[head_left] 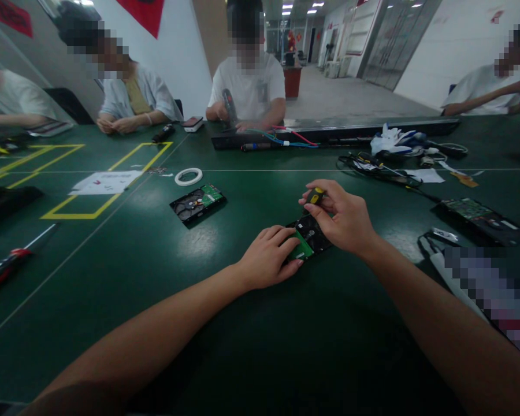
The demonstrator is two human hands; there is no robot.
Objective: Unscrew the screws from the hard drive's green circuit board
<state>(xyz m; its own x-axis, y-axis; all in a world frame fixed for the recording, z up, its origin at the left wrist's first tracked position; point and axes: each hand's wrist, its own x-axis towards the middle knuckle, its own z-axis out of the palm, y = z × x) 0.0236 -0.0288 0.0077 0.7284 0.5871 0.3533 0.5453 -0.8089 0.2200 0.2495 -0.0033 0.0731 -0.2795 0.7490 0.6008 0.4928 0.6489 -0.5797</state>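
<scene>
A hard drive [314, 234] with a green circuit board lies on the dark green table [190, 341] in front of me. My left hand [271, 257] rests over the board's left part, its fingers pressing on the drive and holding it. In my right hand [340, 216], pinched between thumb and fingers, is a small yellow and black screwdriver [315, 196] held upright above the drive's far part. Its tip is hidden behind my fingers and hard to make out.
A second hard drive [198, 204] and a white ring [188, 177] lie ahead to the left. Another drive [481, 219] is at right. A red-black screwdriver [13, 260] lies far left. Cables and gloves [396, 141] are beyond; several people sit around the table.
</scene>
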